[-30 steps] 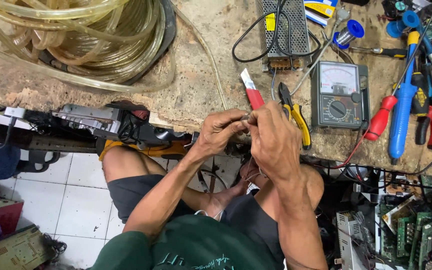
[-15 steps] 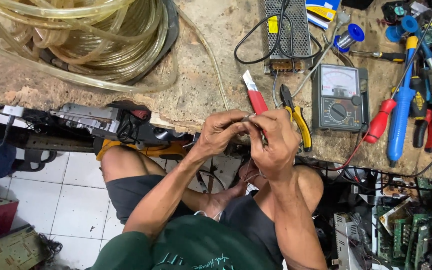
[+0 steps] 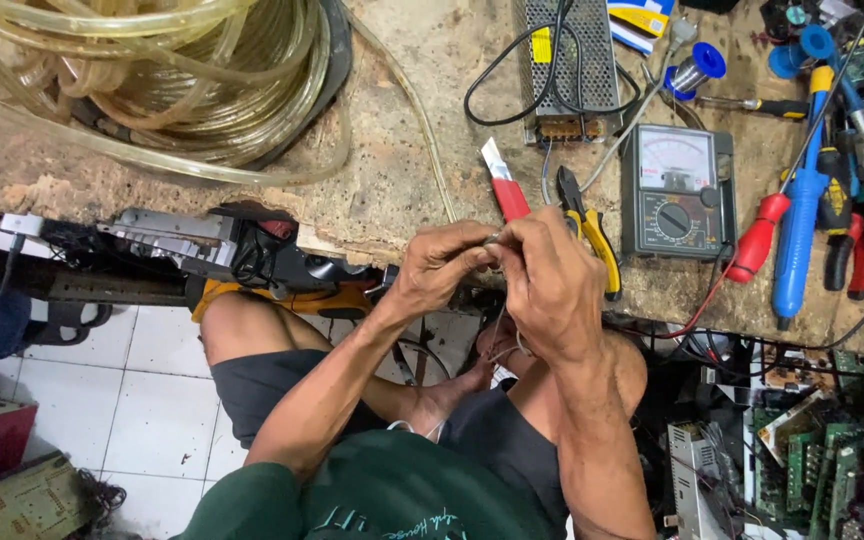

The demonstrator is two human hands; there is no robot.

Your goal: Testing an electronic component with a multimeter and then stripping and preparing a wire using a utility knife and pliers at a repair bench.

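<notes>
Both hands meet at the near edge of the table (image 3: 392,200), over the person's lap. Left hand (image 3: 439,268) and right hand (image 3: 552,285) touch at the fingertips, fingers of both pinched on a small metallic piece (image 3: 495,240) held between them; too small to tell what it is. Thin wires (image 3: 500,335) hang down from under the hands toward the knees.

Just behind the hands on the table: a red utility knife (image 3: 504,186) with the blade out, and yellow-handled pliers (image 3: 590,230) partly hidden by the right hand. Right of these an analog multimeter (image 3: 678,192), face up, a red probe (image 3: 757,238) beside it. Farther right a blue soldering iron (image 3: 800,225) and other tools with red and black grips.

Back of the table: a perforated metal power supply (image 3: 570,60) with black cable looped on it, and a solder spool (image 3: 697,66) with blue ends. Far left a big coil of clear tubing (image 3: 132,70). Green circuit boards (image 3: 822,460) on the floor at lower right. White tile floor (image 3: 152,400) at left.
</notes>
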